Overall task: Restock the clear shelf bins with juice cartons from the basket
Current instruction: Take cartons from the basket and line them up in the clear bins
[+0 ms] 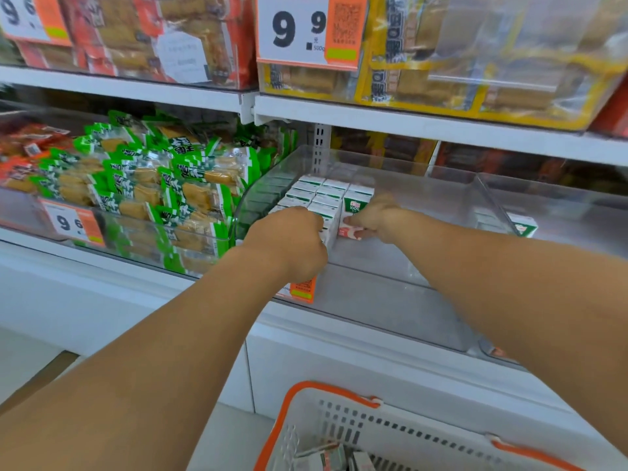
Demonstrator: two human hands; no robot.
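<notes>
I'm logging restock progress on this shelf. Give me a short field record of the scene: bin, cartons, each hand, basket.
bin: clear plastic shelf bin, left part filled, right part bare
cartons: white-and-green juice cartons packed upright in rows against the bin's left wall
left hand: left hand closed on the front carton of the block
right hand: right hand gripping a green-fronted carton at the block's right edge
basket: white plastic basket with orange handles on the floor below, a few cartons left inside
</notes>
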